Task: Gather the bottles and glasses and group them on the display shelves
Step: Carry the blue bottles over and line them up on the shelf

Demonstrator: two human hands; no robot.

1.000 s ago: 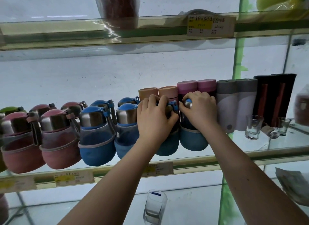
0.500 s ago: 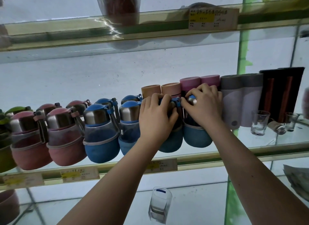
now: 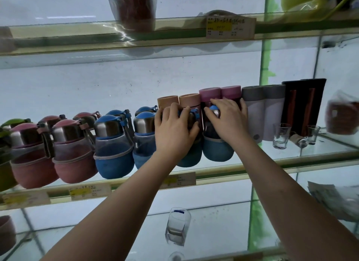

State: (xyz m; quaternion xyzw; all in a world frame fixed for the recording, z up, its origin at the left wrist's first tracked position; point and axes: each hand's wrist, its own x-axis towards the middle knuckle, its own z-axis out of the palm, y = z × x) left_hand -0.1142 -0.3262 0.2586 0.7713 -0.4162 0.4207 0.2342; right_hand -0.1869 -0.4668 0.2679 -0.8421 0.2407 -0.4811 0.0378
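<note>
Nearest the camera, a clear drinking glass [image 3: 177,227] with a blue band stands alone on the lower shelf [image 3: 116,239], not yet grouped with the other glasses. Above it, on the middle shelf [image 3: 272,164], both hands work at the right end of the front row. The left hand [image 3: 174,130] has its fingers curled over the steel shoulder and cap of the left blue bottle [image 3: 189,157]. The right hand [image 3: 229,121] clamps the top of the right blue bottle [image 3: 217,150] in the same way. The two bottles stand upright, just beside each other, and continue the row of blue sleeved bottles [image 3: 113,146] and pink sleeved bottles [image 3: 73,152] to the left. The step in hand appears to be seating this pair against the blue group. The next move would call for closing any gap to the neighbouring bottle without tipping it, then releasing both grips. Two shot glasses [image 3: 281,135] stand well to the right, apart from the bottles. Behind the hands, the rear row holds tan-lidded tumblers [image 3: 168,100], pink-lidded tumblers [image 3: 231,91], grey-topped flasks [image 3: 254,113] and black flasks [image 3: 303,105]. The hands hide the caps of both held bottles and the lower bodies of the pink-lidded tumblers. A green bottle [image 3: 5,163] is cut off at the left edge. The price label [image 3: 231,27] on the upper shelf is illegible.
</note>
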